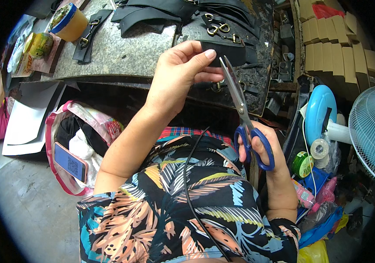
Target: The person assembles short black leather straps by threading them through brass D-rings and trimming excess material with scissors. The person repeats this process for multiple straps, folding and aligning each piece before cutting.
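My left hand (187, 65) is raised over the bench edge, thumb and fingers closed on a black leather strap (227, 52). Part of the strap is hidden behind my fingers. Brass snap hooks (216, 30) lie just beyond it on dark leather. In my right hand (266, 142) is a pair of scissors (239, 98) with blue handles, my fingers through the loops. The blades point up and away, slightly parted, their tips close to the fingertips of my left hand and the strap.
More black straps (152, 15) are piled on the stone-topped bench (143, 52). A tub (71, 24) with a blue rim stands at the far left. A bag (56, 127) holding a phone (70, 162) sits below. At right are a fan (369, 127) and cardboard boxes (336, 48).
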`<state>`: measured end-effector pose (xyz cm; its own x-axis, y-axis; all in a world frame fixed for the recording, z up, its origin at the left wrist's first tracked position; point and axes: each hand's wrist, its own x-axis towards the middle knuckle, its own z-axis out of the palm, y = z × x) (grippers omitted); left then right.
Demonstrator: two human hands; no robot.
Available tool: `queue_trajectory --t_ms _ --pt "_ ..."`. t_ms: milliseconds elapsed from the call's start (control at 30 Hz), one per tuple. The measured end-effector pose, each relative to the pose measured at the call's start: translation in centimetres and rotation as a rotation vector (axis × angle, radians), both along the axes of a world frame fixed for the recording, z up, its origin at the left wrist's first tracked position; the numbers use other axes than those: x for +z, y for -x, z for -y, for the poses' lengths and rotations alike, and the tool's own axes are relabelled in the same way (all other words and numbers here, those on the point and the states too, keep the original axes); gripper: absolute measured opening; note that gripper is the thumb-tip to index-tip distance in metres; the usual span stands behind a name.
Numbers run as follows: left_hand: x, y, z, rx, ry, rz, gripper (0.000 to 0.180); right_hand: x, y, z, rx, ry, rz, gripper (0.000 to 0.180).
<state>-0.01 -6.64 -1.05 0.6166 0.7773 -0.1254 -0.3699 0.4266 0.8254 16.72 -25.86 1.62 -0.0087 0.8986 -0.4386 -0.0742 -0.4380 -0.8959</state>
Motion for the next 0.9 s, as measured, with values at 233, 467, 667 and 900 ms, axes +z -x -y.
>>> queue_trajectory --t_ms 233,467,667,900 --pt "-0.3 -0.2 0.7 0.066 -0.118 -0.12 0.014 0.5 0.1 -0.4 -0.002 0.023 0.067 0.071" --pt "0.0 -0.2 0.6 0.015 -0.035 -0.098 0.015 0.3 0.3 -0.1 -0.051 -0.004 0.083 0.064" --pt "0.1 -0.2 0.1 -0.062 0.093 -0.096 0.015 -0.4 0.4 0.2 -0.064 -0.06 0.304 0.04" --pt "-0.2 -0.2 0.0 -0.098 0.094 -0.077 0.015 -0.5 0.2 0.3 -0.057 -0.059 0.325 0.038"
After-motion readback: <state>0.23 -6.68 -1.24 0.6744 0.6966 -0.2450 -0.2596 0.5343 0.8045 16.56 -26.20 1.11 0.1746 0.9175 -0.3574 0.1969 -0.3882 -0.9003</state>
